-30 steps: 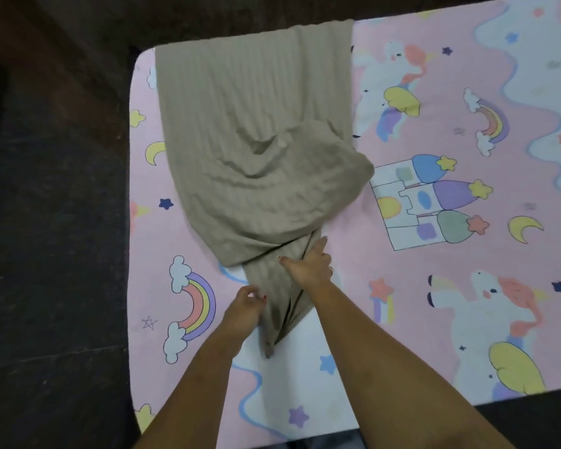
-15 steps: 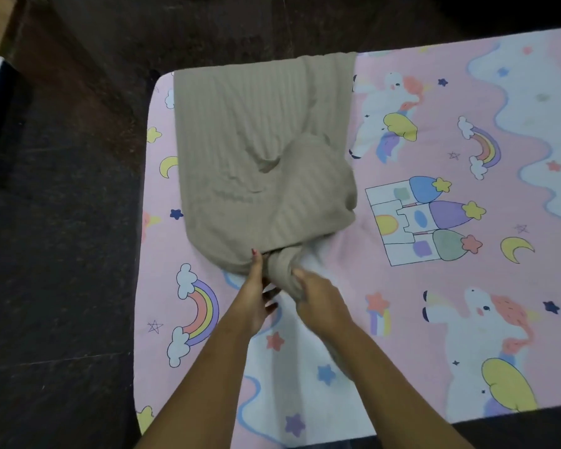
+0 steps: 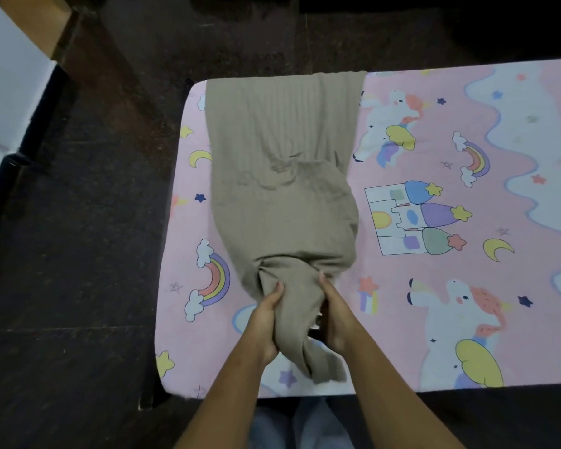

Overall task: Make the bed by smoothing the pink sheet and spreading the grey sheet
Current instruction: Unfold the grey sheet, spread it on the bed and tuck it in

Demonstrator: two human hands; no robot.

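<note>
Grey sheet (image 3: 282, 189): near end newly bunched, 6 o'clock; my left hand (image 3: 265, 322) and right hand (image 3: 337, 319) both grasping it; spreading pending.

A dark speckled floor (image 3: 78, 254) spreads left of the left hand (image 3: 266, 322), with a white, dark-edged panel (image 3: 8, 89) farther left and beyond.

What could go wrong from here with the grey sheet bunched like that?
1. The left grip and right grip hold the grey sheet at one gathered neck, close together; spreading from there may leave the folded lump in the middle.
2. Its far end lies at the bed's far edge; a tug toward the person could drag it short.
3. Dragging it may wrinkle the pink sheet underneath.
</note>
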